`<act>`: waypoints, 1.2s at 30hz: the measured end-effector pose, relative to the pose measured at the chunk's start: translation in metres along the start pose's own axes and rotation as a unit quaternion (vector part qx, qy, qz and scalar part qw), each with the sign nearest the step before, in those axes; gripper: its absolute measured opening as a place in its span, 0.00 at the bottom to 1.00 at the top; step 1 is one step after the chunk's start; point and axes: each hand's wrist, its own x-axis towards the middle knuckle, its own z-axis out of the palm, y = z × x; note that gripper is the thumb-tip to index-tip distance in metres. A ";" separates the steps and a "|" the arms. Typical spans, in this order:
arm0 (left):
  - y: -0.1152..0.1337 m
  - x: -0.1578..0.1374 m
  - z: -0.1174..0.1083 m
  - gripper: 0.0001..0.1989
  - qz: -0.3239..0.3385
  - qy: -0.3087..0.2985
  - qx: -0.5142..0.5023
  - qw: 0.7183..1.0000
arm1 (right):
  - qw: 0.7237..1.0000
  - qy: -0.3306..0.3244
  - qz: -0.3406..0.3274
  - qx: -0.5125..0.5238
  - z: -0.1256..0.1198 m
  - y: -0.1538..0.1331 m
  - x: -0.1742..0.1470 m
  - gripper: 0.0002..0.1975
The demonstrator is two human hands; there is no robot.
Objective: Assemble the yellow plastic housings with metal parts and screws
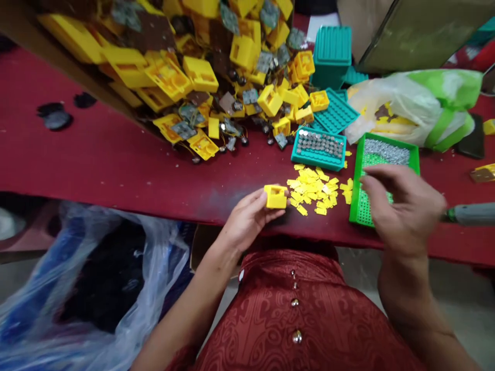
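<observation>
My left hand [251,211] grips a small yellow plastic housing [276,197] with an opening in its top, just above the red table's front edge. To the right, my right hand [404,208] hovers over a green tray [356,206], thumb and forefinger drawn together in a pinch. Whatever is between those fingertips is too small to make out. Small silver screws [386,150] fill the far end of that tray. A grey screwdriver-like tool [474,214] extends rightward from behind my right hand; whether the hand touches it is hidden. Between my hands lies a pile of small yellow plates [313,188].
Beyond the pile sits a teal tray of round metal cells [319,147]. A large box spills yellow housings with wired parts [201,74] at the back left. Teal trays [332,51] and a plastic bag [417,108] stand back right. Plastic-lined container [104,278] below left.
</observation>
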 end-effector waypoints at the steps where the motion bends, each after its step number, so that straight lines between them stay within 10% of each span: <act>1: 0.000 0.000 -0.001 0.13 -0.004 -0.002 -0.005 1.000 | 1.000 -0.011 -0.022 0.005 0.015 -0.001 0.014 0.11; 13: 0.000 0.009 -0.005 0.14 0.007 -0.022 0.002 1.000 | 0.947 -0.281 -0.066 -0.139 0.131 0.003 0.096 0.15; 36: 0.001 0.018 -0.018 0.26 0.074 0.056 0.031 0.995 | 0.963 -0.235 -0.032 -0.128 0.130 0.017 0.109 0.05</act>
